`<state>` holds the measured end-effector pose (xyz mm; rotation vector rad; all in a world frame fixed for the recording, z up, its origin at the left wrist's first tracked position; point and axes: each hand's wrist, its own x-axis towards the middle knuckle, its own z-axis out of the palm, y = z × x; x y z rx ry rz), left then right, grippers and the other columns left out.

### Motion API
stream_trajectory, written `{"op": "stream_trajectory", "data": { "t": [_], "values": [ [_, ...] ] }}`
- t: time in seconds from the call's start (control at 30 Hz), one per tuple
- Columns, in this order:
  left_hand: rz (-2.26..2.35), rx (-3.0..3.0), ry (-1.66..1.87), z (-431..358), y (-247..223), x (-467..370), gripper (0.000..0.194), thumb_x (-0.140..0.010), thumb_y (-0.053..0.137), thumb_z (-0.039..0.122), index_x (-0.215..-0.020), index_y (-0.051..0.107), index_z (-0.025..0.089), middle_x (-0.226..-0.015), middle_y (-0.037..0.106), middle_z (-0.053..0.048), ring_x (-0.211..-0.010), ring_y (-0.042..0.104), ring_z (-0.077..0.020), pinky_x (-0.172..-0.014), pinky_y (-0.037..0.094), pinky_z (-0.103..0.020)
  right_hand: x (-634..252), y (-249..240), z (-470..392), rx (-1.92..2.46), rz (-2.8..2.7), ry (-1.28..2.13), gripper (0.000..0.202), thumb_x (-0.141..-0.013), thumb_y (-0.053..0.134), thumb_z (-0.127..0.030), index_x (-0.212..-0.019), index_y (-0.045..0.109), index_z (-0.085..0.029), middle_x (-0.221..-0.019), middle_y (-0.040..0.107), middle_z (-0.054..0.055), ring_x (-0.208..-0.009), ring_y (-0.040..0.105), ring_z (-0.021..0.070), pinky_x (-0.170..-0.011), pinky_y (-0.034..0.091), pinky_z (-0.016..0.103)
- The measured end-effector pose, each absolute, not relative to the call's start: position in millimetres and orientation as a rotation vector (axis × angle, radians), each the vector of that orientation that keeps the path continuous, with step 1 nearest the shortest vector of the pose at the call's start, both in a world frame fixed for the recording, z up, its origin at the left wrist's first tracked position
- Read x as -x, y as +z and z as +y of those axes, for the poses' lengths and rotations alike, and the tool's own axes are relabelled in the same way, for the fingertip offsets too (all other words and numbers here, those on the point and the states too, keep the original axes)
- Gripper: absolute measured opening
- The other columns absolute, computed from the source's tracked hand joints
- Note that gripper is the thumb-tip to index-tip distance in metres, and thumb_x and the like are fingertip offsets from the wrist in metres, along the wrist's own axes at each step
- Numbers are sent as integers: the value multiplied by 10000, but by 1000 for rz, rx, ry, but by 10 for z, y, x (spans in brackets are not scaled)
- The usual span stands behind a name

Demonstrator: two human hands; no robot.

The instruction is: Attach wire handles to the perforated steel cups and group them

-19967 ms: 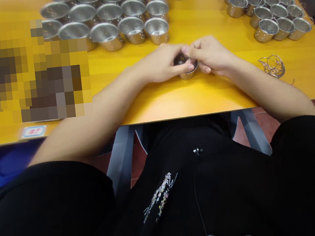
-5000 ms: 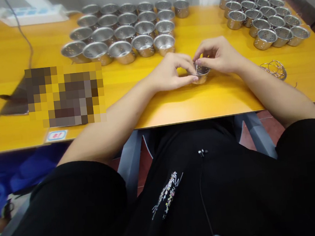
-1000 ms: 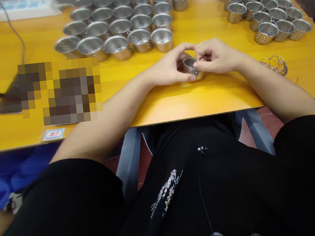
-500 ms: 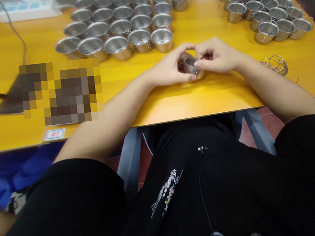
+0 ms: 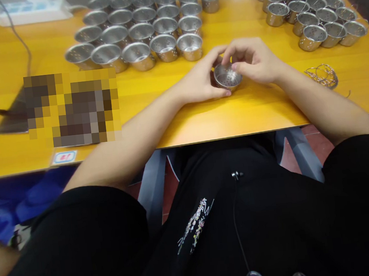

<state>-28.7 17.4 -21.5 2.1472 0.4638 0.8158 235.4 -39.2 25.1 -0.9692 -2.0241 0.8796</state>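
Fingers of left hand (image 5: pixel 202 81) and right hand (image 5: pixel 255 62) clamped on perforated cup (image 5: pixel 227 77), near table (image 5: pixel 222 116) front edge; bare surface around.

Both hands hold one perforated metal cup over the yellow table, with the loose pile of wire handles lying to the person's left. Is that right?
Not quite. The head view shows the wire handles to the person's right, not left. Otherwise correct: left hand and right hand hold one perforated metal cup over the yellow table.
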Motion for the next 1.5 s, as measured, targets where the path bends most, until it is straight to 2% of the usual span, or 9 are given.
{"op": "stream_trajectory", "data": {
  "t": [0.17, 0.27, 0.43, 0.6, 0.73, 0.87, 1.07, 1.23, 1.5],
  "values": [
    [545, -2265, 880, 268, -228, 324, 1354, -669, 1043, 709, -1918, 552, 530, -1709, 793, -62, -1868, 434, -560, -1501, 441, -842, -2281, 416, -490, 1081, -2017, 584, 422, -947, 968, -704, -1014, 714, -374, -992, 763, 95, -1172, 756, 428, -784, 644, 509],
    [590, -2283, 953, 245, -207, 359, 1177, -745, 1011, 620, -1841, 613, 454, -1594, 795, -95, -1783, 450, -543, -1477, 436, -821, -2266, 400, -482, 1132, -1986, 570, 433, -985, 934, -751, -1061, 727, -378, -1043, 802, 105, -1181, 755, 443, -812, 648, 535],
    [654, -2310, 1005, 83, -87, 383, 938, -894, 988, 547, -1704, 596, 282, -1617, 706, -105, -1610, 461, -441, -1502, 365, -739, -2240, 243, -417, 1035, -1957, 641, 490, -975, 943, -770, -1006, 738, -327, -994, 801, 72, -873, 682, 337, -844, 596, 519],
    [693, -2338, 969, 99, -99, 358, 1048, -887, 940, 708, -1823, 589, 394, -1512, 765, -99, -1678, 400, -480, -1493, 351, -761, -2177, 227, -448, 1106, -2006, 673, 626, -957, 906, -916, -971, 673, -335, -848, 704, 69, -913, 663, 372, -783, 527, 486],
    [702, -2319, 1044, 168, -161, 345, 1003, -772, 1010, 655, -1702, 677, 487, -1507, 747, -98, -1615, 440, -517, -1469, 370, -787, -2144, 250, -457, 1089, -1982, 683, 653, -917, 886, -949, -951, 659, -338, -860, 701, 73, -895, 633, 368, -800, 509, 495],
    [728, -2274, 1024, 133, -147, 352, 1009, -834, 1017, 607, -1733, 635, 355, -1494, 728, -100, -1679, 433, -477, -1473, 392, -718, -2153, 242, -424, 1111, -1954, 678, 663, -905, 871, -954, -945, 629, -337, -823, 665, 65, -888, 621, 363, -784, 498, 483],
    [748, -2161, 1031, 140, -175, 337, 1197, -697, 1084, 607, -1796, 623, 491, -1553, 767, -116, -1637, 613, -523, -1323, 590, -755, -2185, 237, -404, 1120, -1915, 672, 601, -920, 888, -880, -951, 649, -329, -884, 712, 68, -866, 628, 344, -783, 525, 479],
    [703, -2122, 950, 207, -248, 346, 1320, -647, 1112, 583, -1854, 591, 463, -1593, 778, -126, -1620, 660, -531, -1358, 591, -761, -2225, 206, -382, 1085, -1973, 675, 584, -1005, 856, -892, -966, 659, -344, -871, 742, 81, -953, 692, 392, -789, 557, 500],
    [666, -2054, 870, 229, -332, 342, 1426, -626, 1175, 513, -1897, 554, 336, -1653, 743, -186, -1563, 735, -514, -1389, 609, -699, -2312, 129, -299, 1093, -1957, 550, 490, -1023, 931, -745, -901, 720, -320, -915, 820, 74, -866, 730, 348, -793, 612, 503]
  ]
}}
